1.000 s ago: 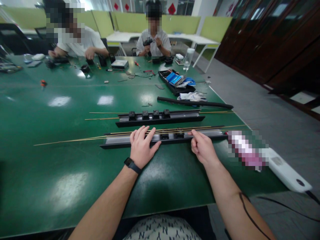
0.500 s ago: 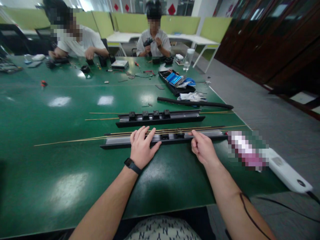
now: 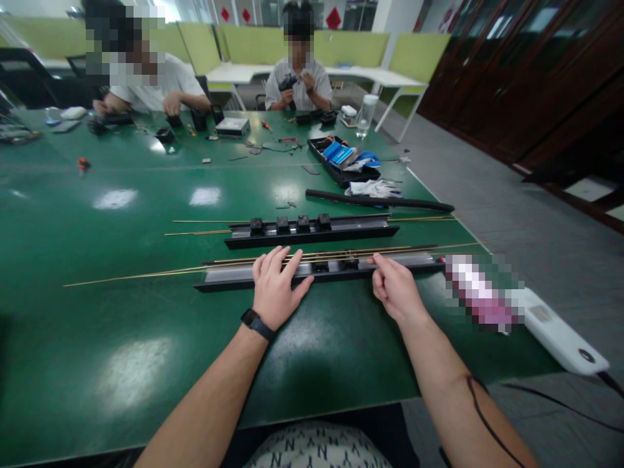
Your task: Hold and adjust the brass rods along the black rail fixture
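Observation:
A black channel (image 3: 229,285) with a pale inner face lies across the table before me. Thin brass-coloured rods (image 3: 146,275) run lengthwise over it and stick out past both ends. My left hand (image 3: 277,286) rests across the channel and rods, fingers spread, thumb along the near wall. Small black blocks (image 3: 320,265) sit inside the channel between my hands. At the channel's right half, my right hand (image 3: 396,287) is closed, its thumb and forefinger pinched at a rod. The exact contact is hidden by the fingers.
Behind lies a second channel (image 3: 312,238) with several black blocks and rods. Farther back are a black bar (image 3: 380,201), gloves (image 3: 373,188) and a black tray (image 3: 324,160). A white power strip (image 3: 560,335) lies right. Two people sit opposite, one holding a drill (image 3: 287,84).

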A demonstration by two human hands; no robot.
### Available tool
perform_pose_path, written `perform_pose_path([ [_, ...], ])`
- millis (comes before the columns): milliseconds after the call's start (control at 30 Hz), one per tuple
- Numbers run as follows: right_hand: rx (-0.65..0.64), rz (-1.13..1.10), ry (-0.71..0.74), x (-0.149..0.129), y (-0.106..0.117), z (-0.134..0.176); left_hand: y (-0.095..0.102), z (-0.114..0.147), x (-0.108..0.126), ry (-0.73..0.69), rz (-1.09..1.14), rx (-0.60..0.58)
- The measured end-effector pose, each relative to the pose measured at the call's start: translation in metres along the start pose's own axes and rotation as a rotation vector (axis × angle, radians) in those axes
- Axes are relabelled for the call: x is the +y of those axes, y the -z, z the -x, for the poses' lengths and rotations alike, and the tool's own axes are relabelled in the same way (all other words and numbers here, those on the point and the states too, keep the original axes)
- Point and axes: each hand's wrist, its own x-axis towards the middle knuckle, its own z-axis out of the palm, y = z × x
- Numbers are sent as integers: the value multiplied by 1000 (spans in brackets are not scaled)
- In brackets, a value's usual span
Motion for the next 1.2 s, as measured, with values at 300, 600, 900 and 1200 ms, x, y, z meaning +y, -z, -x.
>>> perform_pose_path([
  [300,9,11,-10,-2,-1,2,1,-1,0,11,17,-6],
  [600,-7,10,-1,1,1,-1,1,0,1,11,9,-11],
  [900,3,9,-1,0,-1,0,1,0,0,11,5,-10],
  [1200,100,-4,46,-2,2,-1,1,-1,0,12,26,-6],
])
